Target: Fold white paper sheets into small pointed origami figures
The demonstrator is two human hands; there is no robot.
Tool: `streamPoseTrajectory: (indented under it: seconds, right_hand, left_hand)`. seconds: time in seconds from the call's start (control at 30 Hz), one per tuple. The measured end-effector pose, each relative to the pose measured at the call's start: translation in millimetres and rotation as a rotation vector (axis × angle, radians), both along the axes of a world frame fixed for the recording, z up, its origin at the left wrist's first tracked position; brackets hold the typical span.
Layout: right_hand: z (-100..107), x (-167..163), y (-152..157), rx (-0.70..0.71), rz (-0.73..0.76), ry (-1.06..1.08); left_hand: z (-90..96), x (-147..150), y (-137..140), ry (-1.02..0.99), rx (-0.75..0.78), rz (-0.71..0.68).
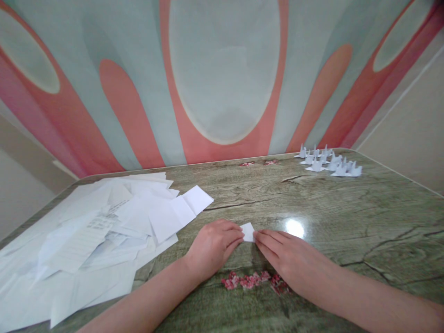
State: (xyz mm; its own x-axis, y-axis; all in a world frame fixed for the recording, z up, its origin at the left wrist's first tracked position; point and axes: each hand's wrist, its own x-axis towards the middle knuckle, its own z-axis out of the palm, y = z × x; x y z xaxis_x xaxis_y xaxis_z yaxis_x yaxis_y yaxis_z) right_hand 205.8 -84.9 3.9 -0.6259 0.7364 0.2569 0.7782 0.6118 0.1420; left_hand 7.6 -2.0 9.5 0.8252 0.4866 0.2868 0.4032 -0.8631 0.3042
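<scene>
A small folded piece of white paper (247,232) lies on the table at the centre, between my two hands. My left hand (215,245) has its fingers closed on the paper's left edge. At the opposite edge, the fingertips of my right hand (282,252) are pressed together on the paper. Both sets of fingers cover the sides of the piece, so only its middle shows. How many layers it has I cannot tell.
A loose heap of white paper sheets (86,231), some printed, spreads over the left of the wood-grain table (340,222). Several folded white paper figures (328,162) stand at the back right. Pink flower patterns (246,280) mark the tabletop, and a patterned wall (222,69) rises behind it.
</scene>
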Motion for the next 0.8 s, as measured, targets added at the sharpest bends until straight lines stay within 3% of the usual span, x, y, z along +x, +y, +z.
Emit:
streamPoseTrajectory:
  seconds: [0.8]
  right_hand:
    - [-0.8, -4.9, 1.0, -0.015, -0.024, -0.05]
  left_hand:
    - [1.6, 2.1, -1.1, 0.027, -0.015, 0.018]
